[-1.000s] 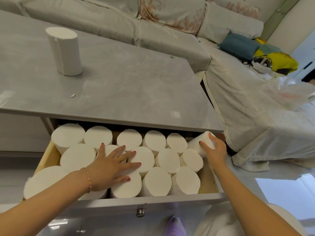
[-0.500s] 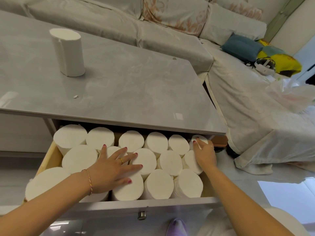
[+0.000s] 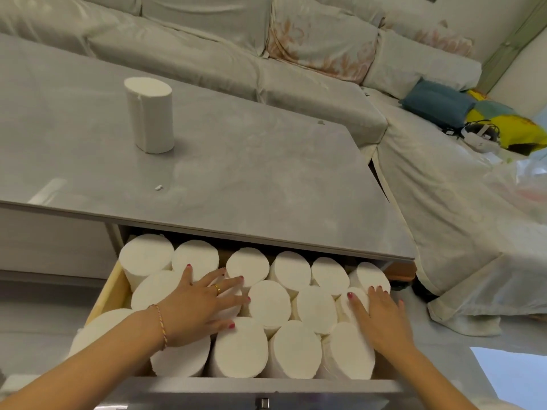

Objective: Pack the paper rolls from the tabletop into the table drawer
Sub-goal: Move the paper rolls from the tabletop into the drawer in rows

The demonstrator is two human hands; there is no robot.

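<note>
A person's left hand [image 3: 201,306] and right hand [image 3: 381,315] lie spread flat on upright paper rolls [image 3: 269,300] crammed into the open drawer [image 3: 114,287]; about fifteen show there, one last roll [image 3: 149,113] stands on the tabletop [image 3: 266,173], and it may not fit

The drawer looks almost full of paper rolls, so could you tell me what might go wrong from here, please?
1. The packed rolls stand close under the tabletop edge; any that sit high may catch when the drawer is pushed in.
2. One roll is still on the tabletop, and no clear gap shows for it; forcing it in may crush others.
3. Both hands, left and right, lie flat on the rolls and could be pinched on closing.
</note>
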